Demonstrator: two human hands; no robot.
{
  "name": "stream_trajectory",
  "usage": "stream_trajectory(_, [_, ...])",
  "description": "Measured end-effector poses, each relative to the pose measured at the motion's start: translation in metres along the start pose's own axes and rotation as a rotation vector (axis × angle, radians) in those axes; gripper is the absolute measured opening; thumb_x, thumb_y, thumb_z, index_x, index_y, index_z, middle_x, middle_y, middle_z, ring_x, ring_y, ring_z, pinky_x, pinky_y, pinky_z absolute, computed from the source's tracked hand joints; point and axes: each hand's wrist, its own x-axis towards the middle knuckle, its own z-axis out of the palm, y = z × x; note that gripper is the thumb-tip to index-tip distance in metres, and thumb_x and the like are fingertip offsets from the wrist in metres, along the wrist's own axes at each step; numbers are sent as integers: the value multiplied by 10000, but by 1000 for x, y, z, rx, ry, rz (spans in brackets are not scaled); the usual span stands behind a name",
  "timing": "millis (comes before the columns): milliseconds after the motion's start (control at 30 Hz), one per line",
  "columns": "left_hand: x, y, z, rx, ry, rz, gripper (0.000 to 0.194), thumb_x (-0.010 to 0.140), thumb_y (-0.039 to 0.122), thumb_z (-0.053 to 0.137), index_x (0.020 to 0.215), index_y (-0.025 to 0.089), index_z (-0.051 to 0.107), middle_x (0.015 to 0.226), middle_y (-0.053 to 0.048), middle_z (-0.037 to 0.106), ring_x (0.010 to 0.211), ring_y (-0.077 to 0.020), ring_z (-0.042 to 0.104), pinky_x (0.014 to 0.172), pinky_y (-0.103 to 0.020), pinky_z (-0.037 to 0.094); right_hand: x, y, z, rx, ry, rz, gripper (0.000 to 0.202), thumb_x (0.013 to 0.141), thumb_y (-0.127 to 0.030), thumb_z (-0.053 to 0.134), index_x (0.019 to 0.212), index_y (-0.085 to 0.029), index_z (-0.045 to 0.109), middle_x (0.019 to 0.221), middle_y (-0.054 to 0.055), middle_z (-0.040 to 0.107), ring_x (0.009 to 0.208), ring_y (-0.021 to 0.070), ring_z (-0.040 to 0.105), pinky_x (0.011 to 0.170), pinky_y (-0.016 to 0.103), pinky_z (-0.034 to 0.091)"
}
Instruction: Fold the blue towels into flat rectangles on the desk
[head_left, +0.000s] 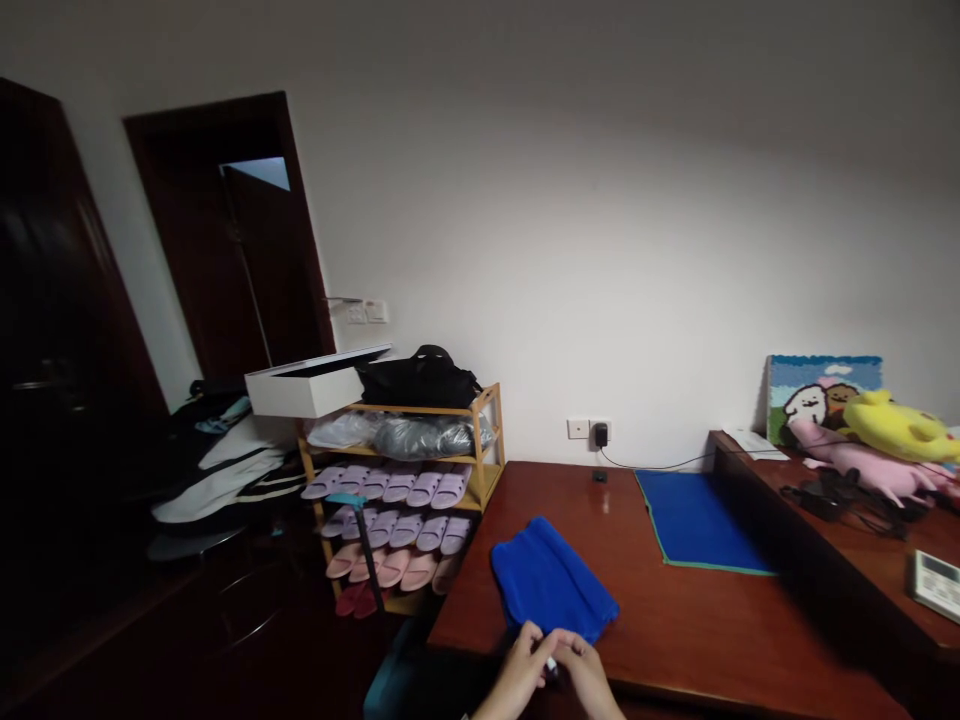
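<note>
My left hand (pixel 517 668) and my right hand (pixel 579 662) meet at the table's near edge, fingertips drawn together. Between them shows a small white and dark object (pixel 551 665), mostly hidden by the fingers and too small to name. Just beyond my fingertips a blue cloth (pixel 551 580) lies folded and slightly rumpled on the brown wooden table (pixel 660 640). A second blue cloth (pixel 701 520), with a green edge, is spread flat farther back to the right.
To the left stands a wooden shoe rack (pixel 491 440) with several slippers (pixel 405 487), a black bag (pixel 420 380) and a white box (pixel 300 393). On the right, a raised surface holds plush toys (pixel 892 430) and a calculator-like device (pixel 937 582). A plugged-in charger (pixel 601 435) trails a cable.
</note>
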Motion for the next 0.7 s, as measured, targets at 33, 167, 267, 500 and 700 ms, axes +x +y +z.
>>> stream_trajectory(33, [-2, 5, -2, -34, 6, 57, 647, 714, 903, 550, 813, 269, 461, 735, 41, 570, 702, -176, 628, 626, -291, 480, -2, -2, 4, 65, 8, 28, 486, 485, -608, 878, 755, -233, 728, 717, 10, 719, 742, 253, 706, 732, 386, 555])
stream_trajectory(167, [-10, 35, -12, -112, 34, 246, 515, 803, 747, 651, 892, 255, 527, 795, 48, 567, 780, -160, 585, 731, -292, 482, -6, -16, 13, 294, 47, 68, 570, 432, -593, 943, 835, -244, 740, 837, 14, 754, 880, 243, 726, 870, 378, 557])
stream_trajectory(267, [-16, 54, -16, -196, -2, 271, 481, 808, 689, 692, 955, 246, 574, 830, 31, 604, 807, -168, 603, 744, -298, 505, -7, -29, 13, 324, 71, 39, 583, 456, -574, 955, 877, -238, 731, 869, 15, 748, 901, 237, 721, 883, 374, 565])
stream_trajectory(500, [-16, 73, -26, -346, 61, 239, 571, 709, 727, 755, 943, 215, 659, 703, 37, 593, 669, -169, 624, 630, -320, 585, -9, -44, -6, 316, 180, 23, 584, 454, -522, 968, 911, -239, 739, 915, 4, 733, 936, 203, 704, 890, 330, 573])
stream_trajectory(700, [-16, 95, -84, -527, 432, 234, 579, 655, 637, 838, 998, 202, 671, 803, 4, 681, 700, -167, 671, 645, -290, 558, -12, -89, -83, 264, 380, -95, 501, 528, -558, 888, 910, -263, 754, 1061, 34, 759, 1039, 239, 701, 889, 361, 606])
